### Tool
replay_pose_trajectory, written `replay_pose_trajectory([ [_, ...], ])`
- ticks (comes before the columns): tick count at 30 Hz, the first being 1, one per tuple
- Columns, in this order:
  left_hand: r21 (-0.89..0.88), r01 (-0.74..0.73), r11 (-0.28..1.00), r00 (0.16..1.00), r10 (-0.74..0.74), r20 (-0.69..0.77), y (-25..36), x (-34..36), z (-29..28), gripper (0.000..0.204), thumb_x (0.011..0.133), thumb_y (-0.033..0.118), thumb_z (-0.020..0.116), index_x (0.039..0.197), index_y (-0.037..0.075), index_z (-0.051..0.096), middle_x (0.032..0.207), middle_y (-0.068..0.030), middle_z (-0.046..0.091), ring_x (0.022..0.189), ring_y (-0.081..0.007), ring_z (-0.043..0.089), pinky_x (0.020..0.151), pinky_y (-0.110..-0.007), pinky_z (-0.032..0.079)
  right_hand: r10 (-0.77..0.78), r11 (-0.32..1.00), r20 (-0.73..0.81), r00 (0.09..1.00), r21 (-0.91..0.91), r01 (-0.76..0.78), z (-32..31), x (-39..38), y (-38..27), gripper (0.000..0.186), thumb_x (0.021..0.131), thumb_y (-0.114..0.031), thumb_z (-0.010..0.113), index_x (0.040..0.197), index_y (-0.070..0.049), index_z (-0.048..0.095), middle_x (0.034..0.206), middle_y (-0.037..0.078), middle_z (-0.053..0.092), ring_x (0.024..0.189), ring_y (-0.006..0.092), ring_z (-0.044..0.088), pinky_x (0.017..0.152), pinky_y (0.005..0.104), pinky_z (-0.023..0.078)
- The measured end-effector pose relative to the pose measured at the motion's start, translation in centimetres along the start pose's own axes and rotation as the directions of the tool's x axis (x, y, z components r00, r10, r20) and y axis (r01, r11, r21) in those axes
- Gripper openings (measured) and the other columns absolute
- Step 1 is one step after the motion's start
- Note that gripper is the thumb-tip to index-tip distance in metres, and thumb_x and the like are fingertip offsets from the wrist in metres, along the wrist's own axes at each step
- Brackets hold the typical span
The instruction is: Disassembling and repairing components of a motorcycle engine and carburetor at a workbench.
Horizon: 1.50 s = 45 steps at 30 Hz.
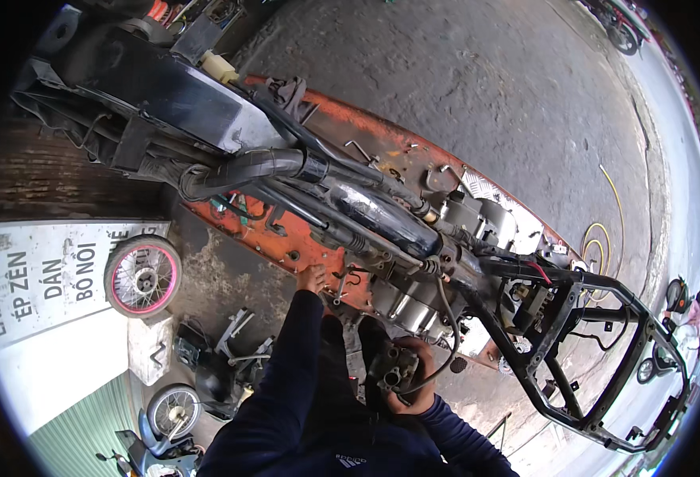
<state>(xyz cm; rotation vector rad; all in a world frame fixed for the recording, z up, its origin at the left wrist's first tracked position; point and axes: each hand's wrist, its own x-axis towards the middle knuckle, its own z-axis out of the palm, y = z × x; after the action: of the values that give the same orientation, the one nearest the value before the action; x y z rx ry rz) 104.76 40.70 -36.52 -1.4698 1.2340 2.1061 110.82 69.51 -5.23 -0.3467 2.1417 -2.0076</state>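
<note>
My left hand [312,279] reaches over the near edge of the orange lift platform [286,238], its fingers appearing loosely apart with nothing seen in them. A spanner [340,288] lies just to its right. In front of my body, my right hand [423,380] grips a dirty metal carburetor [392,370]. A dark cable [456,334] curves from the carburetor up to the motorcycle frame [382,219]. Under that frame sits a silver engine [413,308], partly hidden by the tubes.
The bare rear frame [596,350] juts out at the right. Hex keys [359,151] lie on the platform's far side. A pink-rimmed wheel [143,275] leans by a signboard [56,278] at left. Motorcycle parts [215,374] lie on the floor nearby. A yellow hose [600,246] coils at right.
</note>
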Motion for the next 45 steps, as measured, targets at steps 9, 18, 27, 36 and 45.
replay_pose_trajectory([
  [9,0.527,-0.173,0.832,0.98,0.2,0.006,4.0,-7.6,-4.5,0.033,0.095,0.019,0.055,0.122,-0.001,0.059,0.121,-0.0155,0.063,0.111,-0.0291,0.063,0.091,-0.039,0.049,0.13,0.981,-0.104,0.986,0.16,-0.113,1.9,0.0,-4.1,0.076,0.062,-0.013,0.068,0.13,0.003,0.039,0.121,0.02,0.049,0.113,0.0295,0.052,0.097,0.039,0.041],
  [18,0.012,-0.534,0.845,0.594,0.365,0.717,13.3,-38.5,6.3,0.046,0.095,0.026,0.061,0.131,-0.001,0.05,0.125,-0.0122,0.06,0.116,-0.0217,0.06,0.096,-0.034,0.047,-0.173,0.98,-0.148,0.974,0.069,0.185,2.5,2.4,-12.0,0.071,0.071,-0.002,0.067,0.133,0.001,0.032,0.126,0.018,0.046,0.115,0.0238,0.052,0.097,0.0366,0.043],
  [27,-0.175,-0.73,0.661,0.37,0.598,0.711,17.7,-45.6,9.4,0.059,0.103,0.042,0.043,0.144,0.0,0.036,0.139,-0.0108,0.048,0.126,-0.019,0.047,0.104,-0.032,0.039,-0.224,0.942,-0.098,0.97,0.234,0.241,5.6,7.4,-19.1,0.099,0.069,-0.017,0.087,0.145,0.001,0.025,0.131,0.016,0.049,0.123,0.0254,0.051,0.104,0.0372,0.041],
  [36,-0.22,-0.739,0.636,0.526,0.75,0.4,20.6,-45.7,6.6,0.062,0.099,0.044,0.051,0.138,-0.004,0.045,0.134,-0.0111,0.053,0.122,-0.0177,0.05,0.103,-0.029,0.038,-0.272,0.952,0.162,0.948,-0.098,0.29,3.7,10.4,-21.9,0.091,0.065,-0.026,0.088,0.136,0.006,0.041,0.136,0.025,0.049,0.126,0.0369,0.051,0.104,0.0432,0.041],
  [45,-0.233,-0.744,0.626,0.551,0.772,0.316,23.0,-47.7,5.1,0.051,0.099,0.041,0.051,0.125,-0.002,0.055,0.111,-0.007,0.063,0.101,-0.0125,0.059,0.088,-0.026,0.047,-0.694,0.359,0.47,0.545,-0.43,0.828,5.1,14.9,-28.1,0.032,0.075,-0.011,0.074,0.103,-0.002,0.063,0.1,0.011,0.063,0.093,0.031,0.061,0.083,0.0369,0.045],
])
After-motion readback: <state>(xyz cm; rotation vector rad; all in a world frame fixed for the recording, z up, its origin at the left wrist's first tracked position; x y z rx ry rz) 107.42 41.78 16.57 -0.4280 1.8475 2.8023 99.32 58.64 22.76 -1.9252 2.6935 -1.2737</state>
